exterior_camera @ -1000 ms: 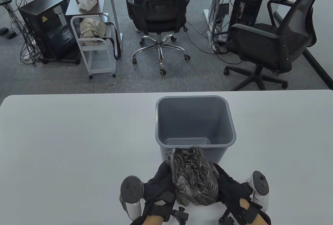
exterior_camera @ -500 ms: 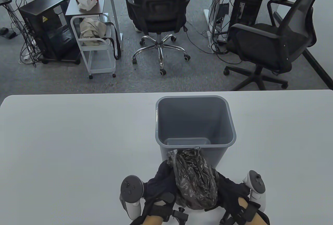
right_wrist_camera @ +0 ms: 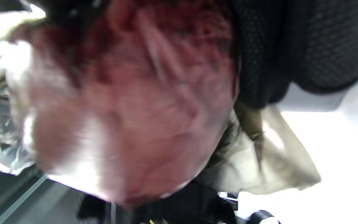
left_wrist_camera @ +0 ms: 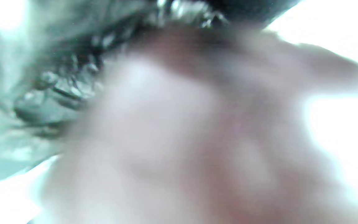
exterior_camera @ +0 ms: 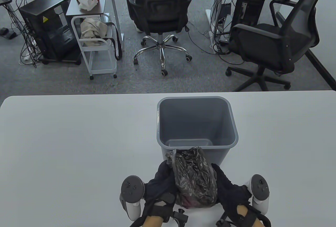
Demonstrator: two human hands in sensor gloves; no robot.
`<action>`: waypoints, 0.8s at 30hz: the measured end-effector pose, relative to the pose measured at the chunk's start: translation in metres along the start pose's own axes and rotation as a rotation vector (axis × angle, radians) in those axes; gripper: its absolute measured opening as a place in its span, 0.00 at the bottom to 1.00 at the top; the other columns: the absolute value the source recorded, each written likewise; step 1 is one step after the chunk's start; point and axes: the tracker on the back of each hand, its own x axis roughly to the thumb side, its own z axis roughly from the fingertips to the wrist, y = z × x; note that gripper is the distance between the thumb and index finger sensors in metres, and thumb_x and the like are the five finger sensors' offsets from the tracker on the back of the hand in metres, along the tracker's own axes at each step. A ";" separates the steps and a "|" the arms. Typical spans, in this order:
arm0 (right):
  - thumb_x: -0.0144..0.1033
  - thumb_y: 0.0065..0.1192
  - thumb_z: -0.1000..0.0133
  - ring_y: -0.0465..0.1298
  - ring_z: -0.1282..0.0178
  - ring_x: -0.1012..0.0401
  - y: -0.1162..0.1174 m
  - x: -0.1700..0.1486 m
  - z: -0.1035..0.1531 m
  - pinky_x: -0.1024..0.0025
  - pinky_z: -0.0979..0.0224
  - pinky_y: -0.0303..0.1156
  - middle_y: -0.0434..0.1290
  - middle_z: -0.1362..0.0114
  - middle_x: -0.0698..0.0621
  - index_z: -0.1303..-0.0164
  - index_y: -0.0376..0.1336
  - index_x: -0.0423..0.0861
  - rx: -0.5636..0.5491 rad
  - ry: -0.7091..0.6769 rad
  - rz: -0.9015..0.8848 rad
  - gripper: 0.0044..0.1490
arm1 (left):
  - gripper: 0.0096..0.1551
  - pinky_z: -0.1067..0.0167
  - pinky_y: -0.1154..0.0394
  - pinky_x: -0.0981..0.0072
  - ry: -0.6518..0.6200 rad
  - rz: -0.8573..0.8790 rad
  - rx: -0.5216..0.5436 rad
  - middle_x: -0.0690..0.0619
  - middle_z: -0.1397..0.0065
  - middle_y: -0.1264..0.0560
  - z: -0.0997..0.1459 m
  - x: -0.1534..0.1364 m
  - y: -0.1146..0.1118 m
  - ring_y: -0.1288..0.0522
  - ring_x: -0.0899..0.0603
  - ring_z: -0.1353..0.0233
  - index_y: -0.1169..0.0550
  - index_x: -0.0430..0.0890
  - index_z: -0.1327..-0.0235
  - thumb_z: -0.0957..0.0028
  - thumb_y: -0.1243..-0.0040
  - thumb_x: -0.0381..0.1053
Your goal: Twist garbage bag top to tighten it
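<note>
A black crinkled garbage bag (exterior_camera: 195, 177), full and bunched at its top, stands on the white table (exterior_camera: 65, 145) just in front of the grey bin (exterior_camera: 197, 124). My left hand (exterior_camera: 162, 179) grips the bag's left side and my right hand (exterior_camera: 225, 185) grips its right side, so both hold it between them. The bag's top (exterior_camera: 189, 153) leans against the bin's near wall. The left wrist view is a blur of bag film (left_wrist_camera: 61, 90) pressed close. The right wrist view shows reddish bag film (right_wrist_camera: 129, 102) and my gloved fingers (right_wrist_camera: 306, 46) against it.
The open grey bin stands right behind the bag, near the table's middle. Beyond the far table edge are two black office chairs (exterior_camera: 160, 9), a white cart (exterior_camera: 97, 45) and computer cases on the carpet.
The bag has shifted slightly and its top has moved a little left against the bin. My right hand has drawn in closer to the bag. My left hand has barely moved.
</note>
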 end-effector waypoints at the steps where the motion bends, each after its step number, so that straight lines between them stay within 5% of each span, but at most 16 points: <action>1: 0.62 0.52 0.46 0.84 0.59 0.39 -0.001 -0.002 0.000 0.50 0.62 0.83 0.66 0.36 0.27 0.28 0.42 0.33 0.010 0.022 -0.020 0.54 | 0.26 0.47 0.21 0.43 0.001 -0.001 0.003 0.55 0.31 0.21 0.000 0.000 0.000 0.23 0.40 0.32 0.27 0.58 0.32 0.44 0.43 0.59; 5: 0.65 0.50 0.46 0.81 0.53 0.36 -0.003 -0.002 0.000 0.46 0.57 0.80 0.64 0.35 0.26 0.27 0.42 0.34 0.094 0.105 0.043 0.56 | 0.26 0.70 0.12 0.58 0.026 -0.047 0.111 0.49 0.40 0.17 0.002 -0.001 0.002 0.10 0.45 0.54 0.24 0.53 0.35 0.47 0.39 0.57; 7: 0.65 0.51 0.45 0.73 0.45 0.30 -0.011 0.004 0.002 0.38 0.49 0.74 0.60 0.32 0.25 0.26 0.43 0.34 0.118 0.137 0.080 0.56 | 0.26 0.73 0.12 0.59 0.001 -0.168 0.108 0.49 0.42 0.16 0.000 -0.001 0.005 0.09 0.46 0.59 0.23 0.52 0.36 0.47 0.39 0.56; 13: 0.63 0.54 0.47 0.71 0.44 0.29 -0.055 0.022 0.009 0.35 0.48 0.71 0.60 0.33 0.25 0.27 0.49 0.33 -0.162 0.102 0.298 0.54 | 0.26 0.72 0.13 0.58 -0.047 -0.529 0.041 0.50 0.41 0.16 -0.006 -0.011 -0.011 0.09 0.45 0.58 0.23 0.53 0.36 0.48 0.39 0.56; 18: 0.61 0.55 0.47 0.71 0.44 0.29 -0.072 0.021 0.012 0.34 0.48 0.70 0.60 0.33 0.24 0.28 0.50 0.31 -0.231 0.110 0.247 0.53 | 0.27 0.68 0.14 0.52 -0.035 -0.716 -0.032 0.50 0.40 0.17 -0.012 -0.026 -0.027 0.10 0.43 0.55 0.23 0.54 0.35 0.49 0.38 0.57; 24: 0.61 0.55 0.47 0.72 0.45 0.29 -0.076 0.023 0.014 0.35 0.49 0.71 0.62 0.34 0.25 0.29 0.52 0.31 -0.272 0.103 0.262 0.53 | 0.34 0.62 0.16 0.44 -0.089 -0.711 0.088 0.47 0.37 0.18 -0.007 -0.002 -0.008 0.13 0.39 0.48 0.20 0.52 0.36 0.52 0.37 0.68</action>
